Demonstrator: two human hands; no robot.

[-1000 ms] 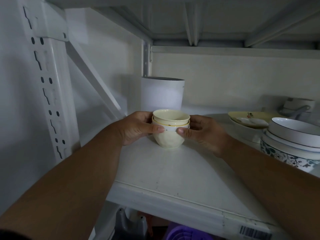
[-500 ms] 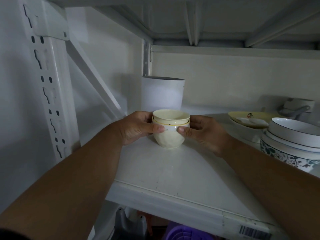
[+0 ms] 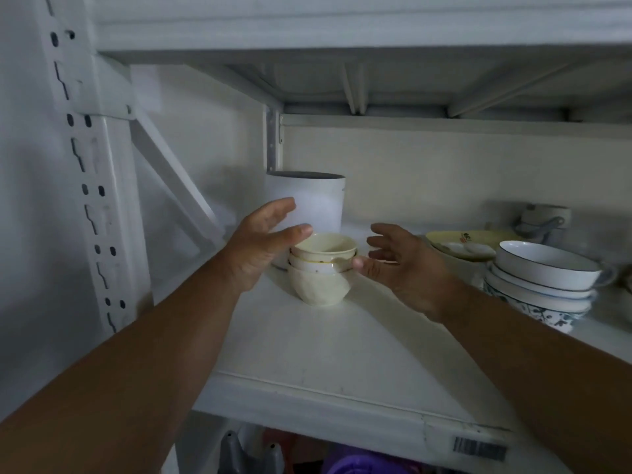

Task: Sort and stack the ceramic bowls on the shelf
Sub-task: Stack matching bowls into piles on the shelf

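Note:
A small stack of cream ceramic bowls (image 3: 321, 268) stands on the white shelf (image 3: 307, 354), left of the middle. My left hand (image 3: 263, 248) hovers just left of the stack with fingers spread, thumb near the top rim. My right hand (image 3: 400, 265) is just right of the stack, fingers straight and spread, thumb tip close to the middle bowl's rim. Neither hand holds the stack. At the right stands a stack of wider white bowls with dark rims (image 3: 543, 282), the lowest one patterned in blue.
A tall white cylinder (image 3: 307, 200) stands right behind the cream stack. A yellow dish (image 3: 458, 244) with white spoons lies at the back right, with a cup (image 3: 543, 220) behind it. The shelf's upright post (image 3: 92, 186) and diagonal brace are at the left.
Both hands have let go of the cream stack and drawn apart with fingers spread. The stack stays where it stood. The camera has tilted up a little.

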